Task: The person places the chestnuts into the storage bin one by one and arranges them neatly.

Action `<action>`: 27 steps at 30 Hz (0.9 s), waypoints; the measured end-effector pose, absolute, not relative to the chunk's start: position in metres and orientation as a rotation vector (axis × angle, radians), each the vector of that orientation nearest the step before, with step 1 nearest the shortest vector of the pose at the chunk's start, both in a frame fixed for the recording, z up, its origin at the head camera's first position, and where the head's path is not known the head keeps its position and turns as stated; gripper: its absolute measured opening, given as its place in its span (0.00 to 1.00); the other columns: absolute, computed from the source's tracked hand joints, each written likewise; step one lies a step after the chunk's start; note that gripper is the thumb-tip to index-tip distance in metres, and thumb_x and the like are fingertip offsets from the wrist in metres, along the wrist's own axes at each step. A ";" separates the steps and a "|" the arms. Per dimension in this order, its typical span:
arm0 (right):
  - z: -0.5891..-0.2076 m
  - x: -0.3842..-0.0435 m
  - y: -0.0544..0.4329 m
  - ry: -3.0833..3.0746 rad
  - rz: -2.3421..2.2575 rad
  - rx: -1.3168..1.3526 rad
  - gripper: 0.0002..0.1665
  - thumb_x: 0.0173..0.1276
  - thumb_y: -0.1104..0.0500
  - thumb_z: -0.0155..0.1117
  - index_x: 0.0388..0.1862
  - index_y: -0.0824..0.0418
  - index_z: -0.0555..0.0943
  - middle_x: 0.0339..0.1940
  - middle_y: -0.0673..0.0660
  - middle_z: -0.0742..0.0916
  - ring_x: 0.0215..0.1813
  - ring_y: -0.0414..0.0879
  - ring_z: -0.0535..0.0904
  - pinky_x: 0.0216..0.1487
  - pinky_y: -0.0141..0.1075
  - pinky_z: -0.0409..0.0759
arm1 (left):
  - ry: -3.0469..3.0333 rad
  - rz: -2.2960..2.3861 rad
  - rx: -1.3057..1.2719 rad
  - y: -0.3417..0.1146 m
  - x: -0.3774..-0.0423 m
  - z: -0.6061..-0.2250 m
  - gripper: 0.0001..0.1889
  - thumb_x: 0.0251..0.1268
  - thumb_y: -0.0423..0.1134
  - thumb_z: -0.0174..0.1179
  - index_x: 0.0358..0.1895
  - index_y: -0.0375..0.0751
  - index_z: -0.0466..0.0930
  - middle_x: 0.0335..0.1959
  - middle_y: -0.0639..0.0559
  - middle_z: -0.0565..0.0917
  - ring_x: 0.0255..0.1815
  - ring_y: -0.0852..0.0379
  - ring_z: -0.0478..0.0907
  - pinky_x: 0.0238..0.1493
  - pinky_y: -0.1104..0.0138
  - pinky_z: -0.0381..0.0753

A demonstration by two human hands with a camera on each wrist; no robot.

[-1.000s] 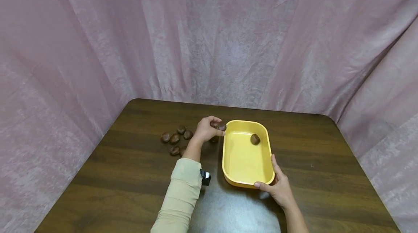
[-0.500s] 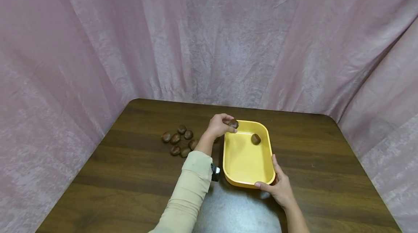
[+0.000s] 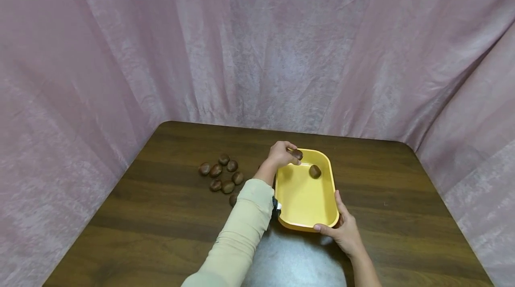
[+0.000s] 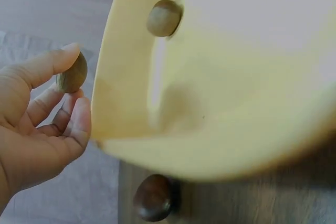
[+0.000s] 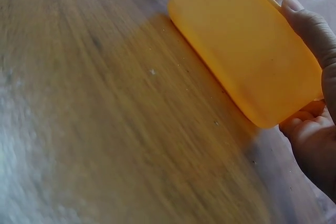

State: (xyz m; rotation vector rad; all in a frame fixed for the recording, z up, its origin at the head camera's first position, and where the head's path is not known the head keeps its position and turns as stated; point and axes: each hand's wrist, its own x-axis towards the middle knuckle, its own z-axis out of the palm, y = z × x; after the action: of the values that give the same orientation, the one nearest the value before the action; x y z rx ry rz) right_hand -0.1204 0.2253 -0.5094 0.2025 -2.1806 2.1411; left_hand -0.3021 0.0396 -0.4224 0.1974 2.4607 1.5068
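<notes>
My left hand [image 3: 281, 154] pinches a brown chestnut [image 4: 73, 74] between thumb and fingers, over the far left corner of a yellow rectangular tub [image 3: 307, 202]. Inside the tub, near its far end, lies another chestnut [image 3: 315, 171]. My right hand [image 3: 342, 231] grips the tub's near right corner, thumb on the rim and fingers along the outer side. In the right wrist view the thumb [image 5: 310, 27] lies on the tub's rim and the other fingers are partly hidden behind its wall.
Several loose chestnuts [image 3: 216, 170] lie on the brown wooden table [image 3: 153, 215], left of the tub. One chestnut [image 3: 233, 200] is partly covered by the left sleeve [image 3: 241, 229]. Pink curtains [image 3: 257, 45] hang behind the table.
My left hand has moved right with its chestnut, from beside the tub's left rim to over its far left corner. The right hand and the tub have stayed nearly still.
</notes>
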 end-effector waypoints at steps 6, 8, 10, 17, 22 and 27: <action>-0.510 -0.121 0.225 -2.169 2.150 0.213 0.67 0.45 0.77 0.72 0.74 0.65 0.38 0.70 0.73 0.54 0.60 0.59 0.68 0.50 0.35 0.74 | 2.476 1.486 0.171 0.052 -0.304 -0.424 0.22 0.43 0.32 0.74 0.46 0.44 0.81 0.39 0.51 0.77 0.48 0.48 0.70 0.45 0.60 0.74; -0.511 -0.121 0.225 -2.170 2.158 0.225 0.67 0.45 0.77 0.72 0.74 0.65 0.37 0.70 0.73 0.54 0.60 0.60 0.68 0.50 0.35 0.74 | 2.485 1.460 0.148 0.055 -0.305 -0.425 0.21 0.44 0.32 0.74 0.46 0.44 0.81 0.41 0.50 0.77 0.50 0.47 0.70 0.46 0.60 0.74; -0.511 -0.120 0.225 -2.163 2.164 0.243 0.67 0.45 0.78 0.71 0.74 0.67 0.37 0.70 0.73 0.53 0.60 0.61 0.67 0.51 0.36 0.74 | 2.492 1.430 0.112 0.057 -0.306 -0.427 0.21 0.44 0.32 0.74 0.46 0.44 0.81 0.44 0.49 0.77 0.52 0.47 0.69 0.48 0.60 0.73; -0.509 -0.120 0.228 -2.145 2.150 0.242 0.66 0.44 0.78 0.71 0.74 0.67 0.38 0.70 0.74 0.53 0.58 0.60 0.70 0.48 0.35 0.76 | 2.500 1.406 0.018 0.070 -0.311 -0.436 0.19 0.40 0.33 0.76 0.40 0.47 0.82 0.52 0.47 0.75 0.62 0.43 0.61 0.57 0.59 0.67; -0.510 -0.121 0.229 -2.168 2.125 0.231 0.66 0.44 0.78 0.71 0.74 0.67 0.38 0.70 0.74 0.54 0.57 0.61 0.70 0.49 0.35 0.75 | 2.556 1.340 -0.013 0.079 -0.310 -0.444 0.19 0.37 0.35 0.78 0.38 0.46 0.84 0.39 0.52 0.79 0.48 0.52 0.73 0.47 0.67 0.73; -0.511 -0.121 0.226 -2.181 2.122 0.223 0.66 0.44 0.78 0.72 0.74 0.65 0.39 0.70 0.73 0.54 0.58 0.62 0.69 0.49 0.35 0.75 | 2.603 1.256 -0.031 0.080 -0.309 -0.454 0.20 0.38 0.36 0.78 0.40 0.45 0.84 0.35 0.55 0.80 0.39 0.57 0.75 0.40 0.72 0.74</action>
State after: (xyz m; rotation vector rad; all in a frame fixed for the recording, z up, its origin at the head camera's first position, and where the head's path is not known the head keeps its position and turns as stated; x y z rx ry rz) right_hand -0.1211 0.2261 -0.5112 0.2227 -2.1811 2.1215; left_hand -0.3090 0.0797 -0.4537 -0.0305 2.6025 1.2560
